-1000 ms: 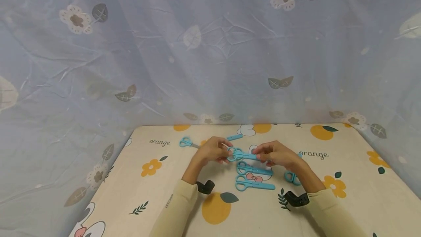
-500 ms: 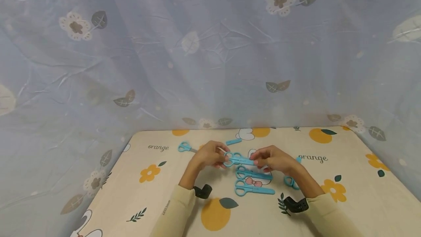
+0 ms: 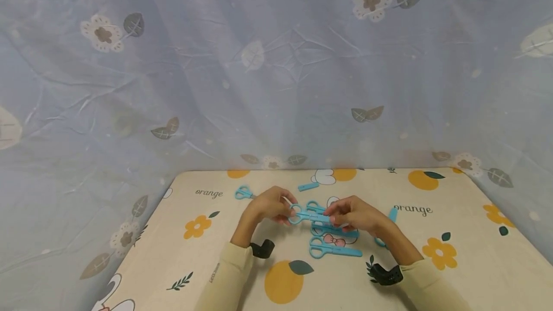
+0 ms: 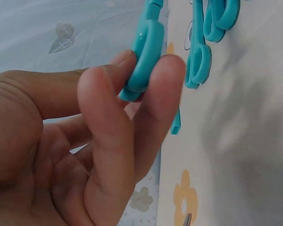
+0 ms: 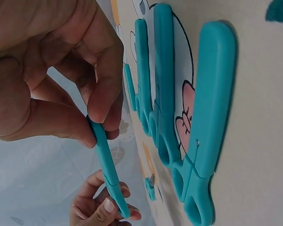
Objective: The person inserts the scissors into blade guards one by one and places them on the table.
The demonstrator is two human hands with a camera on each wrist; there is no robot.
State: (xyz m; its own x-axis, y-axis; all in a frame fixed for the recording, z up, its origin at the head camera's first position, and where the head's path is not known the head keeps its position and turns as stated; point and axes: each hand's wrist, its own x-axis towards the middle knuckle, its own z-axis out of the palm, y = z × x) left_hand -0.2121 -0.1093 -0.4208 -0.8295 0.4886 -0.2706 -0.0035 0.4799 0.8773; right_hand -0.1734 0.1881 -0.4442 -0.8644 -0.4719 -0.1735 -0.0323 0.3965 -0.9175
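A pair of light-blue scissors [image 3: 307, 216] with a blue blade cover is held level above the table between both hands. My left hand [image 3: 273, 204] pinches a handle loop [image 4: 148, 54] between thumb and fingers. At the other end, my right hand [image 3: 357, 214] pinches the tip of the cover [image 5: 101, 141]. Below lie similar covered scissors in a row: a near pair [image 3: 337, 250], a middle pair [image 3: 343, 232], and a far pair [image 3: 313, 205] partly hidden by the held scissors and right hand. In the right wrist view the row's covers [image 5: 217, 80] show closely.
Farther back lies a loose blue cover [image 3: 308, 186]. Scissors with a bare blade [image 3: 244, 192] lie at the left, partly behind the left hand. More blue scissors [image 3: 392, 213] lie at the right, partly hidden by the right forearm. A patterned cloth [image 3: 198, 265] covers the table.
Both hands have shifted left and slightly nearer with the held scissors. The far pair of the row now shows more clearly from behind them. The grips look the same.
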